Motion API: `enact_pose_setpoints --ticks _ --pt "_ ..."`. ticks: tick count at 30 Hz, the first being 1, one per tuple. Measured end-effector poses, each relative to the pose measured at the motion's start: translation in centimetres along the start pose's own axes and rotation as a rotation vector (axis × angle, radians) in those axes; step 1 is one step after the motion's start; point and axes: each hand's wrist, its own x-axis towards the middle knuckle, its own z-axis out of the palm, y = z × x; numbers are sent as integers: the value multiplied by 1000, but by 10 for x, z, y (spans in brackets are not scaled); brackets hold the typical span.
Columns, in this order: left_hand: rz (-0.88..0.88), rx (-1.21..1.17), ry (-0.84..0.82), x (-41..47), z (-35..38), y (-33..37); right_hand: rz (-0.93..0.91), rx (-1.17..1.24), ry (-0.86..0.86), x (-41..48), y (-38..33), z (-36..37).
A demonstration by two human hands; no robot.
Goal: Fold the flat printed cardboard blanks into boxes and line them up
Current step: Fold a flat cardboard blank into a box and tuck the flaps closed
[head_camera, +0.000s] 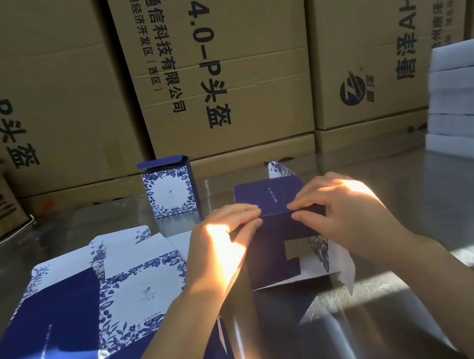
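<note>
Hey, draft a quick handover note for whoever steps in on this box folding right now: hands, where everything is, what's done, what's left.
Hands: left hand and right hand both pinch the top crease of the half-folded box, mid metal table.
Done: one finished box stands upright at the back, lid flap raised.
Left: close this box, whose near flaps are loose, and set it beside the finished one. Then fold the flat blanks piled to the left.

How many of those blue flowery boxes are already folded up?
1. The finished box stands far back on the table, beyond the half-folded box pinched by left hand and right hand. More may sit outside view.
</note>
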Motion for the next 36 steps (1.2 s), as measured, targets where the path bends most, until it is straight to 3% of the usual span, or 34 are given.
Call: enact_pose_setpoints --ticks 16,22,29,36 --pt "12 33 16 -1 1 2 37 -35 46 -1 -6 1" --pt "-10 -15 26 -2 -1 1 102 71 -45 2 9 -8" --pt "-52 -28 66 -5 -2 -3 238 211 -8 0 21 -6" --pt "-48 -19 106 -4 0 -6 186 85 1 1 22 -4"
